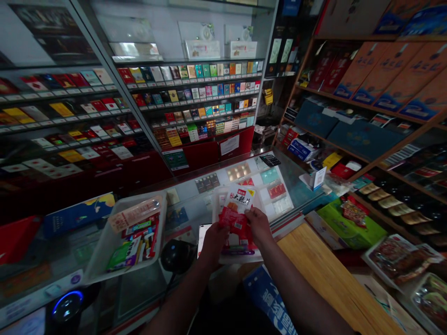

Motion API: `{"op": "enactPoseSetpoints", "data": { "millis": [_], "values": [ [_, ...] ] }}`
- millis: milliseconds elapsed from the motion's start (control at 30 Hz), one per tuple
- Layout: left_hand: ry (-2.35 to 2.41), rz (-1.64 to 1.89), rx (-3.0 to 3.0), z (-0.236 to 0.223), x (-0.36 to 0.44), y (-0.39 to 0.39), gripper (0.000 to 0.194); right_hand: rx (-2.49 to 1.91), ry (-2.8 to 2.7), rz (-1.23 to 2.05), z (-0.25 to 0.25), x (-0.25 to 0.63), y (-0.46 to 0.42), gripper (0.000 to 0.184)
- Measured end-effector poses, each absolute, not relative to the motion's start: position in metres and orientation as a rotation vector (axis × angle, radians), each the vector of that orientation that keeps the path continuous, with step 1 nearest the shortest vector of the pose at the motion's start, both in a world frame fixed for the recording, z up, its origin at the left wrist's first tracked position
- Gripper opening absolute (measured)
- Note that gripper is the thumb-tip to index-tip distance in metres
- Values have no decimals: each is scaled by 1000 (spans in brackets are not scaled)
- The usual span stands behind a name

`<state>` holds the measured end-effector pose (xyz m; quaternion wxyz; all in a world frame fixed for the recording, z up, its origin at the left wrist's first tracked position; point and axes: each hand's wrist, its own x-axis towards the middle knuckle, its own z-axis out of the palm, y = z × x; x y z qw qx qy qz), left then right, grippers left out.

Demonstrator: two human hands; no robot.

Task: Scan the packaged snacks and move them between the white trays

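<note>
Over a glass counter, my left hand [214, 241] and my right hand [259, 225] are closed on a white and red snack packet [240, 199] with dark Chinese lettering. Whether its red lower portion is a separate packet overlapping it, I cannot tell. Below my hands is a white plastic bin [257, 258] with red and purple packets in it. Beside my left hand lies a phone [201, 237] with a bright screen, partly covered by that hand. Farther left, another white bin [91, 260] holds several colourful snack packets and a long clear packet.
A black device [178, 256] stands between the bins, and one with a blue light ring [67, 304] is at lower left. A calculator [270, 160] lies on the glass counter [291, 172]. Cigarette shelves [195, 81] line the back; a wooden surface [314, 260] is at right.
</note>
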<state>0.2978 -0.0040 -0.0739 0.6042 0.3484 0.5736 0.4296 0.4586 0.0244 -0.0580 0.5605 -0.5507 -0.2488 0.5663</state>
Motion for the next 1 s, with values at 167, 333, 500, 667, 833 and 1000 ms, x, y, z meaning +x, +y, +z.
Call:
{"op": "enactPoseSetpoints", "data": {
  "millis": [167,333,500,667,833,1000],
  "values": [
    [1072,1140,567,-59,291,-5,39,-1208,-525,1392,-56,445,25,33],
    [1061,1188,579,-42,274,-5,40,-1109,-522,1446,-46,430,22,33],
    [1066,1156,700,-30,252,2,44,-1143,-612,1425,-36,424,21,33],
    [1133,1087,801,-24,227,7,44,-1108,-578,1358,-27,425,31,32],
    [1106,1024,947,-10,203,8,35,-1083,-538,1292,-14,422,39,35],
    [1137,987,1056,1,180,11,30,-1188,-694,1191,-12,414,43,36]
  ]
}}
